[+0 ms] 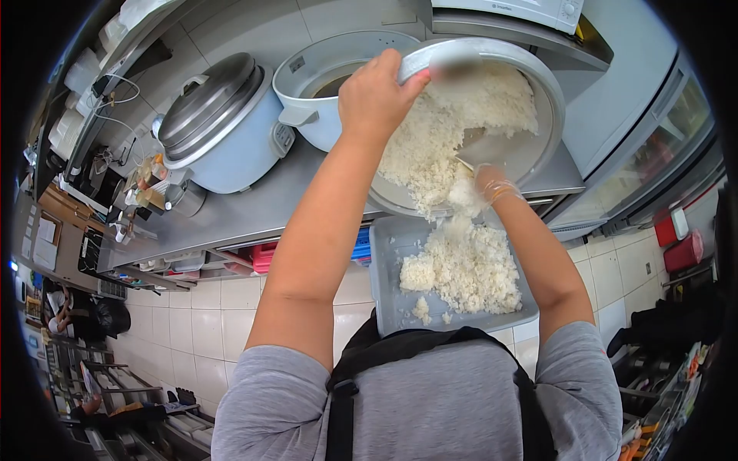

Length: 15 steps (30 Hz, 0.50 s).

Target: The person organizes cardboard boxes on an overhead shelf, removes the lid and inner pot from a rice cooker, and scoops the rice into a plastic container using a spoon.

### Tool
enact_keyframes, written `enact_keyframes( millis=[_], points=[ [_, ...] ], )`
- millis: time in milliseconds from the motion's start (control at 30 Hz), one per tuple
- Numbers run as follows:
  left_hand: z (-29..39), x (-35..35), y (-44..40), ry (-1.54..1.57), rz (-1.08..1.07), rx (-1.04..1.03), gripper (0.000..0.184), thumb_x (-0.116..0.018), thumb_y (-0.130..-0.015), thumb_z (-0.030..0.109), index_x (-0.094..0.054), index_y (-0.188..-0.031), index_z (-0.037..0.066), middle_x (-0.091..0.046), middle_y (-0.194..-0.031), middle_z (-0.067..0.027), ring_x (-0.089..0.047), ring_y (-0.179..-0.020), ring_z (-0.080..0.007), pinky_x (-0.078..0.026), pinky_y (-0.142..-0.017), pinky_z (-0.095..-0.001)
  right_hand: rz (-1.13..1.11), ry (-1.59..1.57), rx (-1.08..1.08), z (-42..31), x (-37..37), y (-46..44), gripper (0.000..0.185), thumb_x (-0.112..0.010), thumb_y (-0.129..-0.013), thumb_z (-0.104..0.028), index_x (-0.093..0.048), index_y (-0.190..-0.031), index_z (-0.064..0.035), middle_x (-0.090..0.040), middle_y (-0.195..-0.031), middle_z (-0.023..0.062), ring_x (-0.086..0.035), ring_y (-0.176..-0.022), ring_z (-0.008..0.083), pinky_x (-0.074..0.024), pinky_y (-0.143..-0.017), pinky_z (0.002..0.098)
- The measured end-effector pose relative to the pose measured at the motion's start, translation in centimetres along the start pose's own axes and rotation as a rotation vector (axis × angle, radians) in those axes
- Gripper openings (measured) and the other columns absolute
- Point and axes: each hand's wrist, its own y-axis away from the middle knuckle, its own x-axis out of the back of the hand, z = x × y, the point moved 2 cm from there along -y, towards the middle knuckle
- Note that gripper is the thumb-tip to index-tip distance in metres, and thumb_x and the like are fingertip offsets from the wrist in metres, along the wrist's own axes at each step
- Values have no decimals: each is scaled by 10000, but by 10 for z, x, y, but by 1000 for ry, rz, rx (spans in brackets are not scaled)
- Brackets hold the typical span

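Note:
My left hand [377, 91] is closed over the upper rim of a large round metal pot [550, 115], which is tilted toward me. Cooked white rice [430, 146] fills much of the pot and spills over its lower edge. My right hand [492, 183], in a clear plastic glove, is inside the pot's lower part, closed around what looks like a rice paddle [463, 161], mostly hidden by rice and fingers. Below the pot, a grey plastic tub [388, 300] holds a heap of rice [477, 269], with a few clumps lying apart from it.
On the steel counter [238, 219] stand a lidded blue rice cooker [231, 146] and an open cooker body [307, 77]. Small containers [154, 188] sit at the left. A white appliance [515, 9] rests on a shelf above; a glass-door fridge [676, 131] is at right.

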Motion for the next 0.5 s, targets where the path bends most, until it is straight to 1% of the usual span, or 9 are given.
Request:
enact_keyframes(
  millis=[33, 100, 200, 300, 400, 433, 500],
  points=[
    [0, 0, 1, 1, 5, 1, 612, -710, -725, 652, -510, -699, 74, -576, -612, -81, -583, -562, -299, -455, -489, -406, -2, -10, -4, -4, 2, 13, 276, -512, -903, -150, -711, -1023, -1, -675, -1075, 245, -661, -1016, 395, -523, -870, 457],
    [-2, 1, 2, 0, 15, 6, 611, -711, -728, 651, -514, -702, 73, -578, -617, -85, -581, -563, -305, -456, -492, -407, -8, -29, -9, -25, 32, 55, 267, -504, -904, -139, -713, -992, 2, -682, -1046, 244, -667, -994, 397, -527, -855, 462],
    [0, 5, 4, 6, 4, 11, 606, -708, -738, 645, -520, -705, 70, -581, -621, -92, -579, -565, -312, -456, -495, -411, -35, -55, 19, -30, 38, 89, 263, -493, -905, -129, -708, -971, 7, -690, -1006, 240, -674, -967, 388, -530, -842, 468],
    [5, 7, 6, 7, -12, 11, 608, -700, -745, 646, -524, -711, 65, -584, -626, -96, -578, -567, -318, -456, -499, -414, -28, 4, 101, -32, 29, 120, 380, -361, -1004, -185, -677, -952, 20, -691, -928, 244, -677, -868, 391, -534, -783, 478],
    [7, 7, 5, 31, -18, 23, 615, -690, -754, 650, -522, -714, 59, -588, -630, -100, -582, -575, -322, -457, -503, -418, -53, 83, 197, -35, 30, 122, 331, -373, -997, -162, -643, -1046, 22, -692, -889, 225, -678, -839, 377, -536, -756, 466],
    [7, 5, 4, 37, -9, 30, 617, -703, -748, 646, -514, -712, 59, -576, -623, -100, -562, -566, -318, -442, -500, -415, 15, 103, 219, -34, 35, 117, 315, -382, -991, -149, -633, -1069, 24, -692, -888, 220, -679, -836, 371, -537, -750, 460],
    [4, 1, 3, 49, 4, 49, 624, -728, -736, 638, -498, -706, 58, -552, -609, -100, -524, -549, -310, -413, -492, -407, 144, 142, 263, -45, 72, 105, 293, -401, -978, -123, -613, -1113, 27, -692, -886, 209, -681, -831, 358, -540, -739, 450]
  ],
)
